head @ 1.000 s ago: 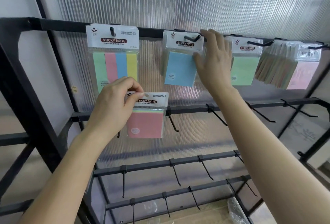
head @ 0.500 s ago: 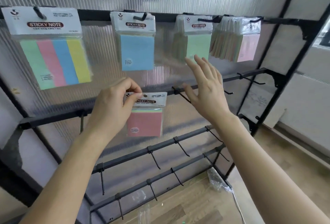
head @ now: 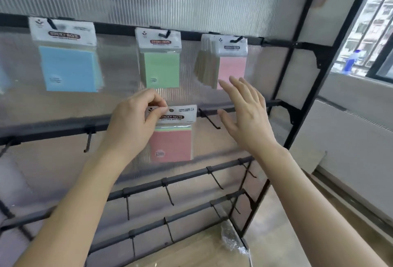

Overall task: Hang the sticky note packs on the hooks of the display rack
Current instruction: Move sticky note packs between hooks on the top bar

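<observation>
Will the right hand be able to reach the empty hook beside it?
Probably yes: the open right hand is just beside the empty hook, nothing lies between them, and the pack pinched by the left hand hangs to one side.

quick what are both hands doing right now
Left hand: pinching the white header card of the pink sticky note pack.
Right hand: open, fingers spread, holding nothing.

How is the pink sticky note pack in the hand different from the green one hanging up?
The pink pack is pinched at its top by the left hand and is on no hook. The green pack hangs from a top hook. The pink pack is lower, by the second rail, while the green pack is higher up. Both have white header cards.
</observation>
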`<state>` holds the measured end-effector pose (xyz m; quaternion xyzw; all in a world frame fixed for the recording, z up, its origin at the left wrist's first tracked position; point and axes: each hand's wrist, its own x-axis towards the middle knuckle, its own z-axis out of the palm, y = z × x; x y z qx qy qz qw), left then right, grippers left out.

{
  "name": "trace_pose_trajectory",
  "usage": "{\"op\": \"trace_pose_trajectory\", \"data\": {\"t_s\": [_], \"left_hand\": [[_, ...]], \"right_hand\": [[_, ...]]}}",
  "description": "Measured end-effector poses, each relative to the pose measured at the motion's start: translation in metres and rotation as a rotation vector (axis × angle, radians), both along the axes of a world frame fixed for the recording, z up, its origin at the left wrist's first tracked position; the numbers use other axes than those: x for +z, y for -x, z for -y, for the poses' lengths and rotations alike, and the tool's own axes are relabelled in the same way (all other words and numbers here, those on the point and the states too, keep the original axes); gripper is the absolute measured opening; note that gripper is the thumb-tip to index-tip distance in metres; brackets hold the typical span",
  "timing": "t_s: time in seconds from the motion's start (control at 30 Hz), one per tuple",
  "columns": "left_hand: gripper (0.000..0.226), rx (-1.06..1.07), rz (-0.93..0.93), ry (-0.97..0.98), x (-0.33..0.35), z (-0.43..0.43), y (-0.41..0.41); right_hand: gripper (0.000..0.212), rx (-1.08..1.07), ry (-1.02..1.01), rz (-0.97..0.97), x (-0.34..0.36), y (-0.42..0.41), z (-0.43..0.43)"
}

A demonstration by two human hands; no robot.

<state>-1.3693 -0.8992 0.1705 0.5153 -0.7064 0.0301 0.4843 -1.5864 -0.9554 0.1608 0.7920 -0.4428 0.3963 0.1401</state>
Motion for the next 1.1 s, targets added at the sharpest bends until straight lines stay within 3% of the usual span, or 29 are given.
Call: {"op": "trace_pose_trajectory", "data": {"t_s": [0.3, 1.1], "left_hand": [[0.010, 0.076, -0.025, 0.054, 0.022, 0.027, 0.077], [0.007, -0.010, -0.050, 0.167, 0.093, 0.167, 0.120]], "right_hand": [[0.062, 0.058, 0.054, -0.091, 0.001, 0.065, 0.023], [0.061, 0.153, 0.089, 0.132, 0.030, 0.086, 0.140]]}}
